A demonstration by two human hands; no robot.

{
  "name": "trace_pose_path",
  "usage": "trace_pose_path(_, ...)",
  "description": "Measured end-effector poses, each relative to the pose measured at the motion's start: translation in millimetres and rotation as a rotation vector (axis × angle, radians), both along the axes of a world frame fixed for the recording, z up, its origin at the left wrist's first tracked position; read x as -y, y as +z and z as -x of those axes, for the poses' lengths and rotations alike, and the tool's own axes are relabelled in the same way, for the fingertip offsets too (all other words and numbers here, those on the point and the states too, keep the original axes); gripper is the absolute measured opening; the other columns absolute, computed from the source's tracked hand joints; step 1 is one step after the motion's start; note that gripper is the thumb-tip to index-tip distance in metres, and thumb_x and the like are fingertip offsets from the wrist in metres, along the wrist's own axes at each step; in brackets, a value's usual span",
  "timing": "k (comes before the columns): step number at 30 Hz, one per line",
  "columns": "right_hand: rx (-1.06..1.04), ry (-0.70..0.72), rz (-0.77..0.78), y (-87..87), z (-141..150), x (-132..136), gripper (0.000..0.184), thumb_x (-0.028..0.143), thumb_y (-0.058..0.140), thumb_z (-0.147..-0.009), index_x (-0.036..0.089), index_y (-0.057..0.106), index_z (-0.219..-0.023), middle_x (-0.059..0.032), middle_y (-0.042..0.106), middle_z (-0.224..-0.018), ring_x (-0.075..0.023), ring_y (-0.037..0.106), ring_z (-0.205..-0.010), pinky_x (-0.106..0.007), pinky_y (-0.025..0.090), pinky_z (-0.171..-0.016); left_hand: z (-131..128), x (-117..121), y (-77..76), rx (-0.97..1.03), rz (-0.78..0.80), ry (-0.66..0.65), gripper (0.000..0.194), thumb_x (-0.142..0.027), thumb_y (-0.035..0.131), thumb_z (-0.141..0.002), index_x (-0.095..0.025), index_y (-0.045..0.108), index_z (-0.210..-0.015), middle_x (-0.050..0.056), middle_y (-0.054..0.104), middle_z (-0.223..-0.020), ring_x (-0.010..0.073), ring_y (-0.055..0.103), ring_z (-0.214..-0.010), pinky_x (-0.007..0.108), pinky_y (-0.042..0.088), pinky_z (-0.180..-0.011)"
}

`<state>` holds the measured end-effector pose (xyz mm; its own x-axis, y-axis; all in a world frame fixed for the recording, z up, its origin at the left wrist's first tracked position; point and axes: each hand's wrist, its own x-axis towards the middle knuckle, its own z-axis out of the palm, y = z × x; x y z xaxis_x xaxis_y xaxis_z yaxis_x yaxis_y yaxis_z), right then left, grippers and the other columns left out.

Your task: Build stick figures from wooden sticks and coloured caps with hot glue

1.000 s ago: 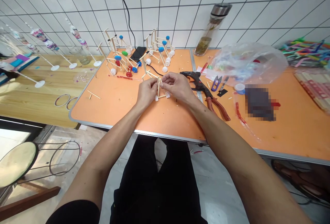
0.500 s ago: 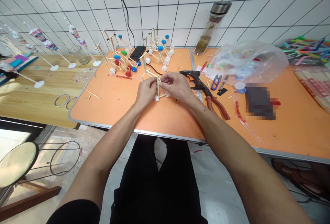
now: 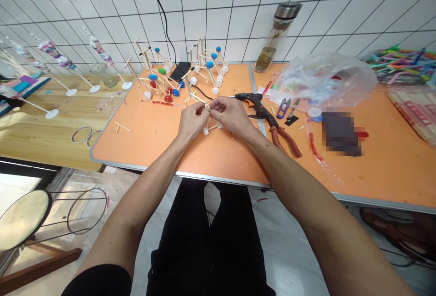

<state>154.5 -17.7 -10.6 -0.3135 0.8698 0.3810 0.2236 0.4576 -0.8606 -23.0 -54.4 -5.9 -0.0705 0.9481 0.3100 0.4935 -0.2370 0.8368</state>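
A small frame of wooden sticks on white bottle-cap wheels stands on the orange table. My left hand pinches its near upper end from the left. From the right, my right hand closes on the same corner, fingertips almost meeting the left ones. The exact spot they grip is hidden by the fingers. A black glue gun lies right of my right hand, and pliers with red-brown handles lie by it.
Behind stand several similar stick models with blue caps and a phone. To the right are a glass flask, purple snips and a plastic bag. Loose sticks lie left. A stool stands lower left.
Both hands have drawn closer together at the top of the stick frame, and the left thumb now covers the upright stick there. The view has shifted slightly.
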Motion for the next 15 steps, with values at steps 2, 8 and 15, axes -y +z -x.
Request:
trace_pose_path(2,0.008,-0.001,-0.003,0.1,0.4,0.5,0.010,0.031,0.080,-0.088,0.022,0.081,-0.093,-0.0032,0.084,-0.088,-0.0205,0.075,-0.081,-0.034,0.056,-0.080,0.2,-0.6,-1.0,0.010,-0.008,-0.008,0.023,-0.028,0.068,-0.098,-0.023,0.062,-0.076,-0.003,0.052,-0.069,0.0174,0.052,-0.072,0.032,0.036,-0.071)
trace_pose_path(8,0.016,0.007,-0.020,-1.1,0.9,0.0,0.009,0.029,0.079,-0.090,0.022,0.082,-0.094,-0.0031,0.084,-0.088,-0.0200,0.075,-0.080,-0.034,0.054,-0.078,1.4,-0.9,-2.8,0.052,-0.016,-0.028,0.024,-0.022,0.068,-0.096,-0.023,0.060,-0.074,-0.003,0.052,-0.069,0.0169,0.052,-0.072,0.032,0.036,-0.072)
trace_pose_path(15,0.008,0.002,-0.015,-1.4,0.7,0.2,0.014,0.036,0.083,-0.091,0.022,0.082,-0.095,-0.0037,0.086,-0.090,-0.0203,0.075,-0.082,-0.035,0.057,-0.082,1.3,-1.9,-4.9,0.052,-0.001,-0.004,0.016,-0.021,0.068,-0.097,-0.021,0.076,-0.084,-0.002,0.068,-0.075,0.0187,0.063,-0.078,0.030,0.045,-0.075)
